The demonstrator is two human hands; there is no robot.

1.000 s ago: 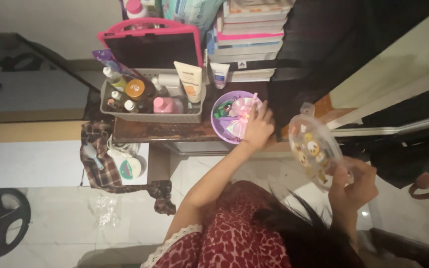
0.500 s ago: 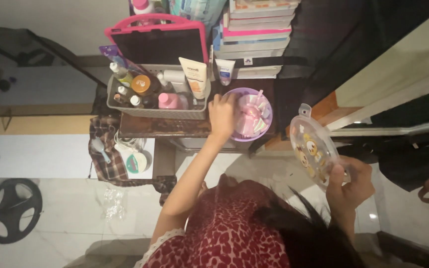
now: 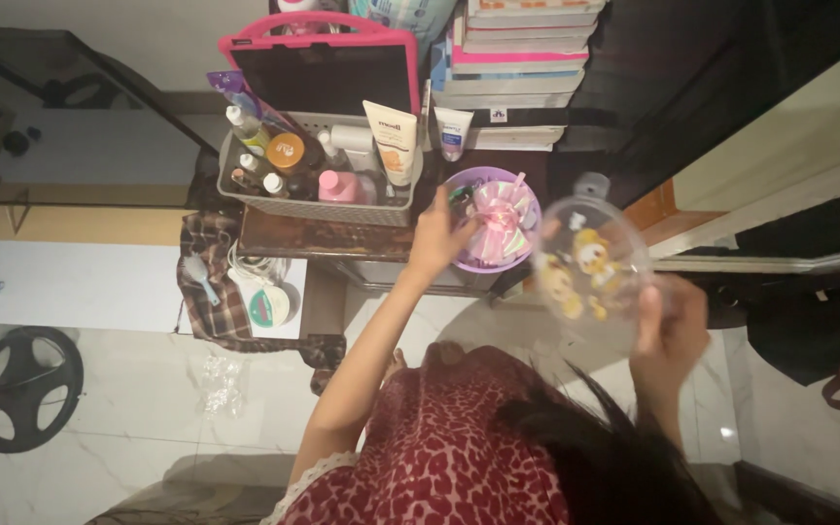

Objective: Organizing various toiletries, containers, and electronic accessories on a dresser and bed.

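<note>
Seen from overhead, a person in a red patterned top stands at a dark wooden counter point(image 3: 323, 238). Left hand point(image 3: 437, 236) rests w/ fingers curled on the near-left rim of a purple bowl point(image 3: 527, 255) packed w/ pink ribboned items; whether it grips anything can't be told. Right hand point(image 3: 670, 321) pinches the edge of a clear round lid point(image 3: 590, 258) w/ yellow cartoon figures, held tilted just right of the bowl. A grey basket point(image 3: 318, 206) of bottles & tubes sits left of the bowl, a pink-cased tablet point(image 3: 328, 78) behind it.
</note>
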